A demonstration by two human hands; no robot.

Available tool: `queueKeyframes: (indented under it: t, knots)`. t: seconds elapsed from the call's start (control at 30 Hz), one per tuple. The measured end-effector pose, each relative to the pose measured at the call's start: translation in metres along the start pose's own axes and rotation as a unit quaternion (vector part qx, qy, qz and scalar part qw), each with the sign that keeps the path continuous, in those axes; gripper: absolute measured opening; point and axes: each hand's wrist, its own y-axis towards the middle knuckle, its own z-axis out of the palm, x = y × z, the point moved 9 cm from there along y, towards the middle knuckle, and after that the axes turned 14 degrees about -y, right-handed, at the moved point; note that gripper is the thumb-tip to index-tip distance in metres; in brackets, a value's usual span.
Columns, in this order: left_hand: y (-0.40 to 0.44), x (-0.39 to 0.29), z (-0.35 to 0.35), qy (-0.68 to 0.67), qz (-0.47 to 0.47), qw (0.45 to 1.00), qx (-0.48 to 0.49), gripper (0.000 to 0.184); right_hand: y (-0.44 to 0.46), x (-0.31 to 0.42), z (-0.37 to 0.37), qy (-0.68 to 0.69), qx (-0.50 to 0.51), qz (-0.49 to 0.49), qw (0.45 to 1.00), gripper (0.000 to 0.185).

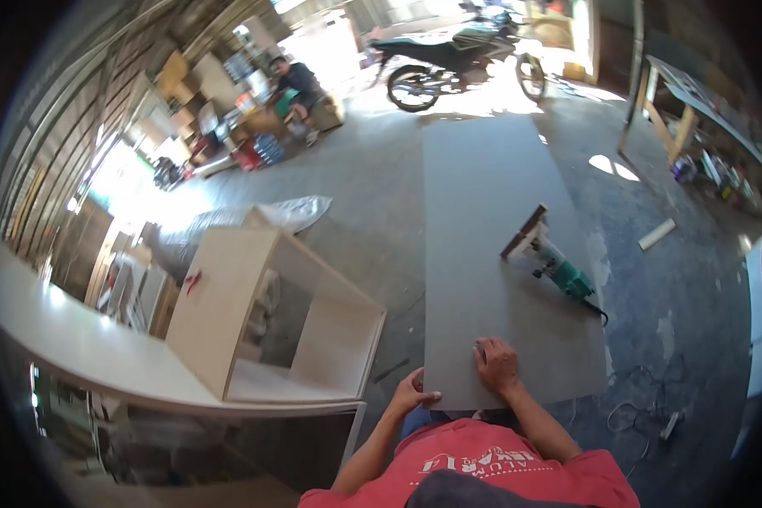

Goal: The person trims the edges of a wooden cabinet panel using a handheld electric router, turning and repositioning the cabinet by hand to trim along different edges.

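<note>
A long grey panel (483, 220) stretches away in front of me. At its near left corner my left hand (410, 392) is closed around the edge, thumb on top; a small dark brown patch shows among the fingers. My right hand (498, 366) rests on the panel near its close end, fingers curled over a small dark thing I cannot make out. Farther up, on the right half of the panel, lies a green handheld power tool (563, 269) that looks like a trim router. A brown strip (525, 231) sits at its base, and its black cord runs off the right edge.
An open cabinet box (220, 313) stands on a pale board (85, 339) to the left. Cords (643, 415) and a white strip (657, 234) lie on the floor at right. A motorcycle (457, 63) and a seated person (296, 93) are beyond; a workbench (694, 102) stands far right.
</note>
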Motion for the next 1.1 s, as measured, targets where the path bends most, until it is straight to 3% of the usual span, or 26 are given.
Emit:
queueKeyframes:
  t: [0.07,0.1,0.23,0.3,0.37,0.47,0.5,0.67,0.73,0.8,0.83,0.87,0.9,1.03,1.1]
  knots:
    - [0.010,-0.013,0.006,0.011,0.008,1.000,0.011,0.097,-0.021,-0.003,-0.003,0.005,0.002,0.038,0.999,0.021]
    - [0.035,-0.004,-0.006,0.016,0.060,0.998,0.015,0.107,-0.010,-0.007,-0.004,-0.002,-0.009,0.038,0.999,0.021]
    - [0.054,-0.068,0.019,0.082,0.090,0.993,-0.003,0.111,-0.006,-0.011,-0.007,-0.055,-0.029,0.089,0.994,0.021]
    - [0.072,-0.094,0.026,0.000,0.191,0.981,0.026,0.108,-0.008,-0.020,-0.012,-0.114,-0.041,0.137,0.983,0.022]
    - [0.098,-0.098,0.020,0.085,0.204,0.975,0.025,0.104,-0.013,-0.028,-0.018,-0.166,-0.069,0.190,0.965,0.029]
    - [0.109,-0.093,0.033,0.031,0.126,0.984,0.126,0.100,-0.040,-0.032,-0.026,-0.196,-0.049,0.285,0.937,0.050]
    - [0.107,-0.099,0.035,0.032,0.140,0.983,0.113,0.098,-0.052,-0.034,-0.030,-0.217,-0.053,0.295,0.929,0.055]
    - [0.110,-0.089,0.029,0.076,0.098,0.981,0.150,0.088,-0.136,-0.064,-0.055,-0.316,-0.062,0.412,0.852,0.058]
    - [0.115,-0.089,0.019,0.143,0.124,0.976,0.103,0.088,-0.170,-0.074,-0.059,-0.360,-0.070,0.446,0.816,0.061]
    - [0.114,-0.088,0.025,0.118,0.131,0.975,0.134,0.089,-0.203,-0.070,-0.085,-0.387,-0.226,0.501,0.740,0.066]
    - [0.112,-0.091,0.028,0.089,0.145,0.974,0.147,0.090,-0.208,-0.072,-0.090,-0.392,-0.226,0.508,0.733,0.066]
    - [0.110,-0.089,0.029,0.091,0.143,0.973,0.154,0.090,-0.238,-0.095,-0.082,-0.210,-0.243,0.639,0.699,0.062]
    - [0.108,-0.089,0.030,0.060,0.114,0.979,0.160,0.091,-0.264,-0.109,-0.061,-0.014,-0.250,0.735,0.630,0.058]
    - [0.110,-0.079,0.029,-0.002,0.047,0.984,0.169,0.093,-0.269,-0.134,-0.035,0.131,-0.273,0.724,0.620,0.041]
    - [0.112,-0.084,0.030,0.034,0.086,0.982,0.167,0.095,-0.270,-0.134,-0.032,0.170,-0.292,0.727,0.597,0.036]
